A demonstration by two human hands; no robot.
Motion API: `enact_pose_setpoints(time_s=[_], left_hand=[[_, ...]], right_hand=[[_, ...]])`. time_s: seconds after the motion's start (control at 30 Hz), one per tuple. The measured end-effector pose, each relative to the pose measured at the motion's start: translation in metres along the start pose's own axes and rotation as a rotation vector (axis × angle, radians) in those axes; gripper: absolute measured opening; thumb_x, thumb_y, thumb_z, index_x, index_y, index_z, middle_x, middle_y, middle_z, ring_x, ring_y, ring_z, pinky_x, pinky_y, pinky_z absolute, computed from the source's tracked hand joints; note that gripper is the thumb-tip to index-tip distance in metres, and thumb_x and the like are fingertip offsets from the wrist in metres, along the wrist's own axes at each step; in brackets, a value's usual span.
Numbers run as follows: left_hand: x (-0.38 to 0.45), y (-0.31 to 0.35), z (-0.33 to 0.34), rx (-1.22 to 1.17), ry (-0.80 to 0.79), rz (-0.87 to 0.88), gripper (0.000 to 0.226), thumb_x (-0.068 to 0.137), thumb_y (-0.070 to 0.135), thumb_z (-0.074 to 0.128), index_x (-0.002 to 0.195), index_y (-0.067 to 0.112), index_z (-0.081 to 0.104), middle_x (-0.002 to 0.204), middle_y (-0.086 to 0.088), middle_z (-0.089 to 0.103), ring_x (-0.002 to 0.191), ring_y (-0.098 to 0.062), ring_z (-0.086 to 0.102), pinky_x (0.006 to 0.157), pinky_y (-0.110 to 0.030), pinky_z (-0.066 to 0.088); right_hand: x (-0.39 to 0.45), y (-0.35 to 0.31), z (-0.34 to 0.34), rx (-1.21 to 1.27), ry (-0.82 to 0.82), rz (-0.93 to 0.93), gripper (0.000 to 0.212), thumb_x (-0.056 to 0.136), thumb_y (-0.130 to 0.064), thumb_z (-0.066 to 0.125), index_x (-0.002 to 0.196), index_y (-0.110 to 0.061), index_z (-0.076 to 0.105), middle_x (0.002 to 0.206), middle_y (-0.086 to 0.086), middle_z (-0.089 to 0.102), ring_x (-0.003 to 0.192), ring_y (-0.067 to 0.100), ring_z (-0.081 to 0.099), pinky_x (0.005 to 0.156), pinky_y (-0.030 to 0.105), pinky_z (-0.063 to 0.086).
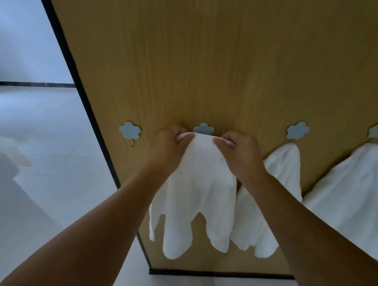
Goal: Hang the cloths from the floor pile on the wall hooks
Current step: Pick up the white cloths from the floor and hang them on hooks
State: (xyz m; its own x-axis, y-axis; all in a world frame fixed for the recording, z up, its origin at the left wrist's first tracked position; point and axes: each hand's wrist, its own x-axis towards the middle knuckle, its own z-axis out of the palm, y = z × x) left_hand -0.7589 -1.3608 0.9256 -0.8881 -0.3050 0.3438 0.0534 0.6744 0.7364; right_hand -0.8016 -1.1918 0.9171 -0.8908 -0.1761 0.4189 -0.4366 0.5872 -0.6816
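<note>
Both hands, left hand [169, 139] and right hand [234, 145], pinch the white cloth [199, 187] under the blue hook [203, 128] at twelve o'clock; best seat the fabric fully before letting go.

A tan wood-grain panel [211, 55] edged by a black border strip [76, 80] stands over pale grey floor [60, 168].

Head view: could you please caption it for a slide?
Both hands hold a white cloth at a flower-shaped hook.
</note>
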Motion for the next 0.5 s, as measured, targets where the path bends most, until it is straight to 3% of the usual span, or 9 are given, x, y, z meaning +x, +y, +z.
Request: enact_pose_setpoints(time_s=[0.07, 0.2, 0.5], left_hand=[[0.007, 0.002, 0.0, -0.025, 0.025, -0.008, 0.015, 0.091, 0.036, 0.056, 0.084, 0.024, 0.063, 0.073, 0.012, 0.058, 0.068, -0.002, 0.051, 0.053, -0.016, 0.033], [0.011, -0.005, 0.008, -0.091, 0.094, -0.046, 0.017, 0.09, 0.036, 0.056, 0.078, 0.025, 0.062, 0.071, 0.008, 0.061, 0.068, -0.005, 0.054, 0.055, -0.018, 0.036], [0.002, -0.034, 0.041, -0.165, 0.168, -0.078, 0.019, 0.089, 0.029, 0.06, 0.075, 0.016, 0.063, 0.062, 0.005, 0.058, 0.056, -0.003, 0.051, 0.05, -0.011, 0.04]], right_hand=[[0.007, -0.003, 0.002, -0.031, 0.042, 0.007, 0.022, 0.091, -0.031, 0.059, 0.091, -0.011, 0.069, 0.079, 0.001, 0.066, 0.069, 0.01, 0.054, 0.056, 0.009, 0.036], [0.012, -0.004, 0.012, -0.083, 0.092, 0.003, 0.023, 0.092, -0.03, 0.057, 0.09, -0.009, 0.068, 0.08, 0.004, 0.068, 0.072, 0.015, 0.058, 0.065, 0.027, 0.044], [0.006, 0.018, 0.036, -0.104, 0.092, 0.072, 0.026, 0.09, -0.031, 0.061, 0.082, -0.007, 0.067, 0.065, 0.002, 0.062, 0.06, 0.014, 0.055, 0.056, 0.024, 0.042]])
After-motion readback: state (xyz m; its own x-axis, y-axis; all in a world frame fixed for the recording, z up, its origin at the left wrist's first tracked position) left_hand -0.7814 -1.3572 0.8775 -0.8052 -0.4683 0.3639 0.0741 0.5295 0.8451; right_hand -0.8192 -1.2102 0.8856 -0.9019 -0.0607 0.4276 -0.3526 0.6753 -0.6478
